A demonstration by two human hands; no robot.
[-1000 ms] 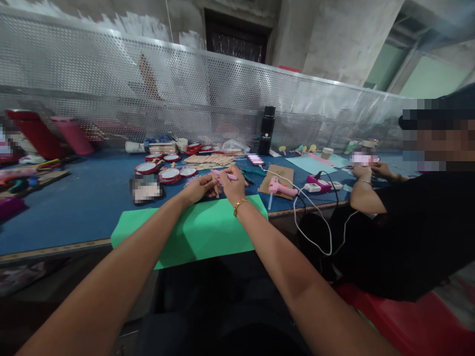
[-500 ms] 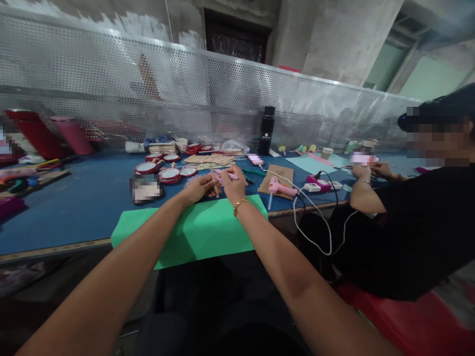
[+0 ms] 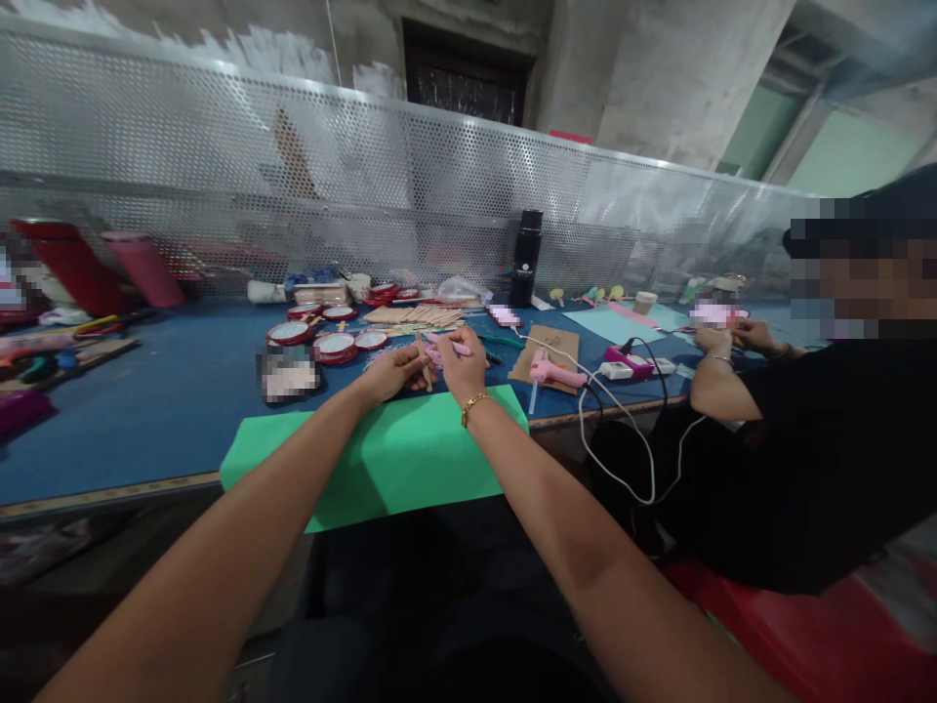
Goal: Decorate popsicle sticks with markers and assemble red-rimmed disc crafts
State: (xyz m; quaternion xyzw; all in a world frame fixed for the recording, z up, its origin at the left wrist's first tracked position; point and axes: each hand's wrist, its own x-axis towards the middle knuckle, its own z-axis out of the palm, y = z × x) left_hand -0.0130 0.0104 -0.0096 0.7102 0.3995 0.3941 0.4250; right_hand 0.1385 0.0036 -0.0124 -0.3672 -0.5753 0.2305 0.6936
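Observation:
My left hand (image 3: pixel 393 371) is closed around a thin wooden stick (image 3: pixel 424 359) that stands nearly upright between the two hands. My right hand (image 3: pixel 460 364), with a gold bracelet at the wrist, is closed on a pink tool (image 3: pixel 448 345) that points left toward the stick. Both hands hover just past the far edge of a green paper sheet (image 3: pixel 381 454) lying on the blue table (image 3: pixel 168 391). Behind them lies a pile of wooden sticks (image 3: pixel 414 314) beside several red-rimmed round lids (image 3: pixel 333 345).
A pink glue gun (image 3: pixel 550 369) rests on brown cardboard (image 3: pixel 548 353), its white cable hanging over the table edge. A black bottle (image 3: pixel 525 258) stands by the perforated metal screen (image 3: pixel 293 186). Another person in black (image 3: pixel 805 449) sits at the right, hands on the table.

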